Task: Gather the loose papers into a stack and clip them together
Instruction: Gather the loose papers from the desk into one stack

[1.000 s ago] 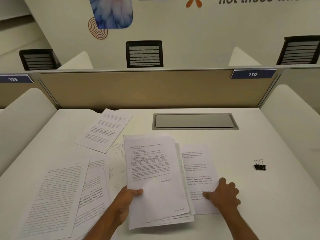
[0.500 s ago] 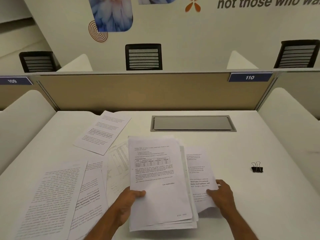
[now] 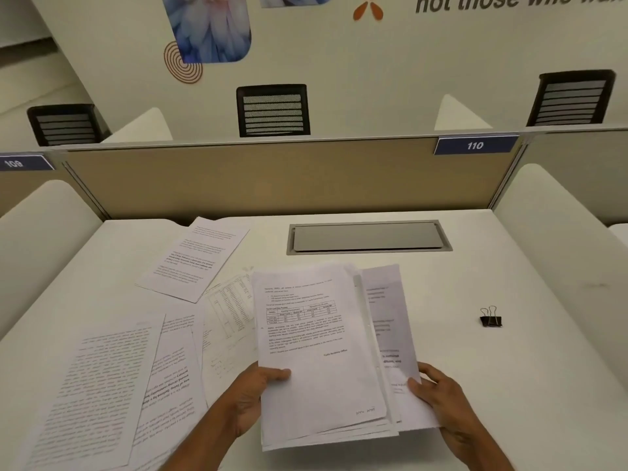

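**Stack in hand, loose pages on one side, clip on the other**

Start far left of the stack: two printed sheets point(image 3: 102, 385) lie overlapping near the front edge of the desk point(image 3: 543, 368), text running sideways. Behind them and left of the stack, a tilted sheet point(image 3: 193, 260) sits alone, and a page of tables point(image 3: 231, 311) is half tucked beside the stack. All of these are flat and uncollected, so I'd judge the gathering roughly half done.

Now the left hand point(image 3: 251, 399): thumb clamped on top, fingers under, gripping the stack point(image 3: 312, 351) at its lower left edge and holding it raised off the desk. That leaves the stack's right side free to take more paper. The sheets in it are fanned, with uneven edges at the bottom, so it will want squaring before clipping.

Just right of the stack, a single sheet point(image 3: 390, 317) overlaps its edge, and the right hand point(image 3: 438, 399) pinches that sheet's lower right side, thumb on top. It looks placed to slide the page in with the rest.

Farther right of the stack, well apart, the binder clip point(image 3: 491, 321) stands alone on bare desk, with open room around it for an easy reach. Left of the stack, any sweep has to work round overlapping edges.
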